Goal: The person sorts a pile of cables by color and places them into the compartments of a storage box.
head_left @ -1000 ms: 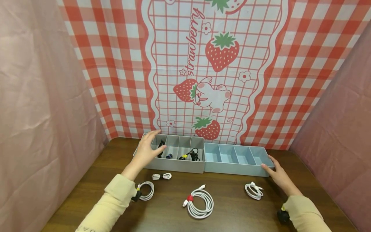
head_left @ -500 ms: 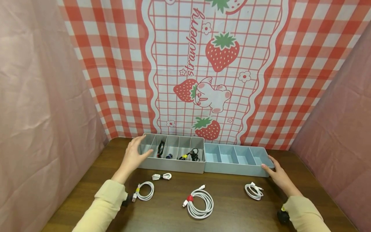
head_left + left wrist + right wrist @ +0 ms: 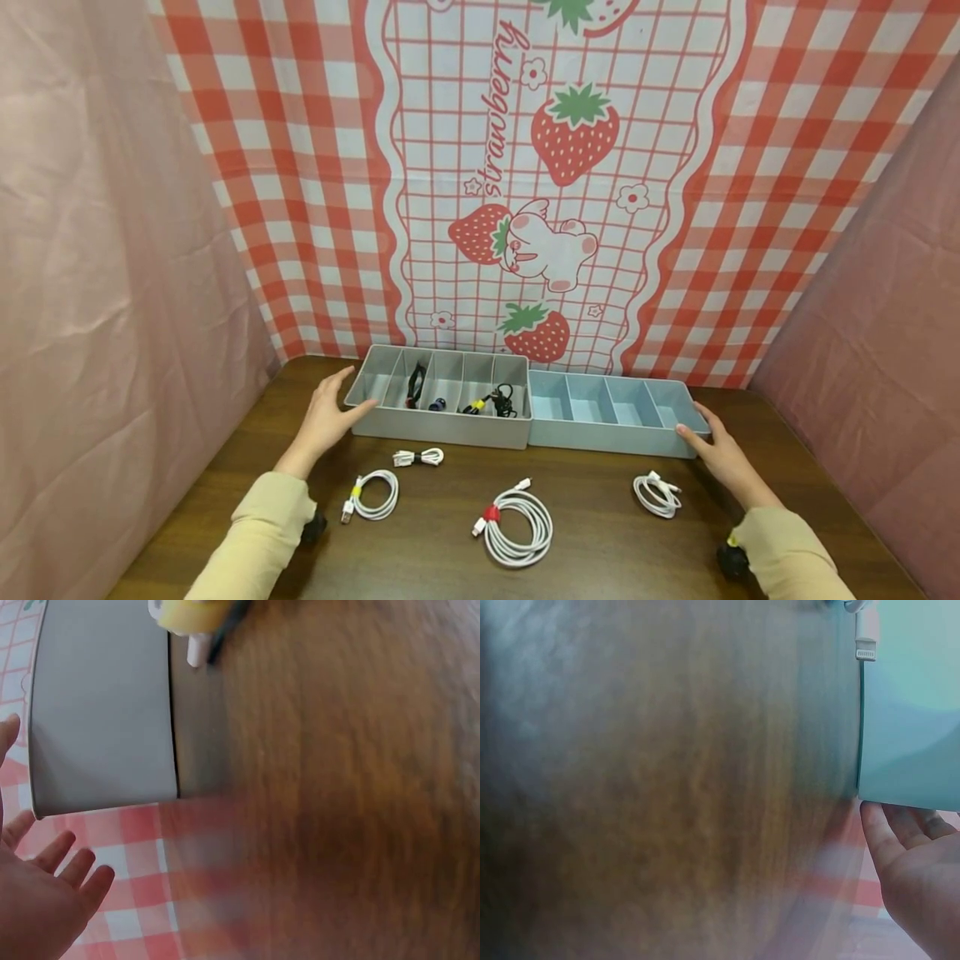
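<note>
My left hand (image 3: pixel 322 421), its fingers spread, is beside the left end of a grey divided box (image 3: pixel 450 428). Its thumb overlaps the front corner in the head view; in the left wrist view the fingers (image 3: pixel 97 883) are apart from the end wall. Cupping the right front corner of a light blue divided box (image 3: pixel 600 439), my right hand (image 3: pixel 723 458) has its thumb at the front and fingers (image 3: pixel 881 832) against the end. The boxes stand end to end. Inside the grey one are a black cable (image 3: pixel 416 385) and another black cable (image 3: pixel 504 402).
On the brown table (image 3: pixel 600 558) lie white coiled cables: one with a red tie (image 3: pixel 517 527), one with a yellow tie (image 3: pixel 377 494), a small bundle (image 3: pixel 418 457), and one near the right hand (image 3: pixel 657 494). A strawberry-print cloth (image 3: pixel 487 167) hangs behind the boxes.
My left hand has moved left and toward me, from over the grey box's left compartments to its left end. My right hand stays at the blue box's corner.
</note>
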The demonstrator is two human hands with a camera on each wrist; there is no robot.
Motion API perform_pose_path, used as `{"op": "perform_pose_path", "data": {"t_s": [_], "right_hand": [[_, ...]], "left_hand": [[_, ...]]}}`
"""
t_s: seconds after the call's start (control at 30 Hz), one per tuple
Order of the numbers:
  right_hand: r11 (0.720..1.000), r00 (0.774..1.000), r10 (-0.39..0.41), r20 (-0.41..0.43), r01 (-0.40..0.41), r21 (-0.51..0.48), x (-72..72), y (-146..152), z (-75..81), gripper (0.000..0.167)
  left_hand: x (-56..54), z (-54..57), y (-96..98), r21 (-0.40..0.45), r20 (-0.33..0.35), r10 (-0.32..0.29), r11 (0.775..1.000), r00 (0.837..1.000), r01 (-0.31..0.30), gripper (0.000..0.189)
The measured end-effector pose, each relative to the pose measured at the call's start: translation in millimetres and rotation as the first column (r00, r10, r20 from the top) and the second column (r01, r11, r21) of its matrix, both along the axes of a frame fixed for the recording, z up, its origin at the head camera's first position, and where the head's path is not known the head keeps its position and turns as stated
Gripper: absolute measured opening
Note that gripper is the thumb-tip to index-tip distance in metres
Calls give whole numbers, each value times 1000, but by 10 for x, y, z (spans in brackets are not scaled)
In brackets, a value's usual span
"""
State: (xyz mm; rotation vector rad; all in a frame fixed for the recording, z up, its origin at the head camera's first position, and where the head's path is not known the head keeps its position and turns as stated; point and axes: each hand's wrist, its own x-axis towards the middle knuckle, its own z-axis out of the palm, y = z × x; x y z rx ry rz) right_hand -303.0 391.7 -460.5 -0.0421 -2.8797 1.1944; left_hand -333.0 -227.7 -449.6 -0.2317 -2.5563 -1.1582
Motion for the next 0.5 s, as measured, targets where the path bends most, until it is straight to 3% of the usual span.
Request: {"op": "perform_pose_path", "data": {"t_s": [0.5], "right_hand": [[1000, 1000, -1, -10, 1, -6, -14, 19, -22, 83]], "left_hand": [[-91, -89, -68, -10, 71, -94, 995, 993, 94, 77]]}}
